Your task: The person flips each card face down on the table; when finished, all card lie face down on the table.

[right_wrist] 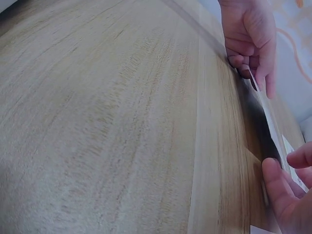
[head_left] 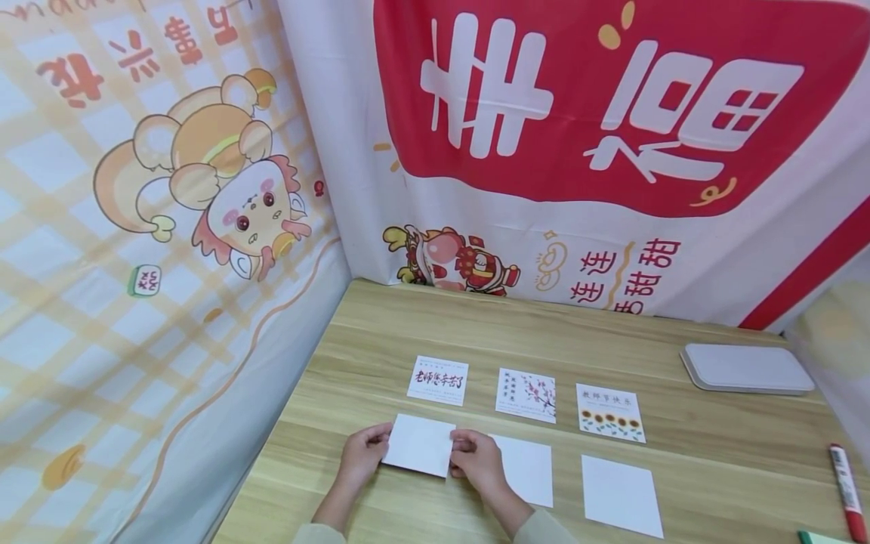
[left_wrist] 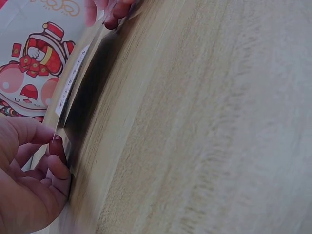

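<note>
Both hands pinch one blank white card (head_left: 419, 444): left hand (head_left: 362, 454) at 9 o'clock, right hand (head_left: 478, 460) at 3 o'clock, fingers closed on its edges.

white blank card (head_left: 419, 444), sunflower-printed card (head_left: 610, 412), light woodgrain table (head_left: 714, 438)

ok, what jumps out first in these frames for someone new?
The big red-and-white banner with white characters fills the back wall behind the light wooden table. At the near edge, the left hand and right hand pinch a blank white card by its sides, lifted off the wood. Behind it lies a row of three printed square cards.
</note>
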The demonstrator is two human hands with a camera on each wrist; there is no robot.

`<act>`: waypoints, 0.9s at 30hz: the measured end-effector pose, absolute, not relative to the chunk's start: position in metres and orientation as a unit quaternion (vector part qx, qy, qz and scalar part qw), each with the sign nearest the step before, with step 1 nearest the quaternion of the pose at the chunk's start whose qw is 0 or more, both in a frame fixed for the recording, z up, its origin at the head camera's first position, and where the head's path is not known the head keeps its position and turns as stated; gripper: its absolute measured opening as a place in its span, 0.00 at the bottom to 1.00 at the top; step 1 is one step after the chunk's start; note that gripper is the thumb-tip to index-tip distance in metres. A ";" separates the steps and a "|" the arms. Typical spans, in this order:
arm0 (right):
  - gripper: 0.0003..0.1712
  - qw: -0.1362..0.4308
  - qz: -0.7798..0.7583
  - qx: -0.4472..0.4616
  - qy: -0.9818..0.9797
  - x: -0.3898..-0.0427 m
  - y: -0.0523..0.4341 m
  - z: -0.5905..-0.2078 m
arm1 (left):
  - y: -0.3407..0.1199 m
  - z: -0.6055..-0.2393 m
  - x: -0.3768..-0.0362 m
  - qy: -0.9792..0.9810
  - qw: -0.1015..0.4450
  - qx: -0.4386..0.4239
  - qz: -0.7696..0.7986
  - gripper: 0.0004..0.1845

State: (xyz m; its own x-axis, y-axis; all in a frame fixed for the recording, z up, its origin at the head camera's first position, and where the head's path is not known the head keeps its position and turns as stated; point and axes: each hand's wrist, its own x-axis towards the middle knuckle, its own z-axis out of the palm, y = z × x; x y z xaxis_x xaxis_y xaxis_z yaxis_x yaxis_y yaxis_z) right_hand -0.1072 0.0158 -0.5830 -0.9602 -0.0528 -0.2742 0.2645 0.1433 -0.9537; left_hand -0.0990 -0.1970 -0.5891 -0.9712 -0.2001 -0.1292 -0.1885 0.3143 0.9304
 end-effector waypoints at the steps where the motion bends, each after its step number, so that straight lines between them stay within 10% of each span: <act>1: 0.21 0.121 -0.648 0.068 0.749 -0.107 0.016 -0.583 | -0.197 -0.589 -0.099 -0.810 0.006 0.120 -0.573 0.16; 27: 0.21 0.102 -0.586 0.038 0.803 -0.103 0.018 -0.570 | -0.194 -0.589 -0.100 -0.817 0.002 0.145 -0.559 0.17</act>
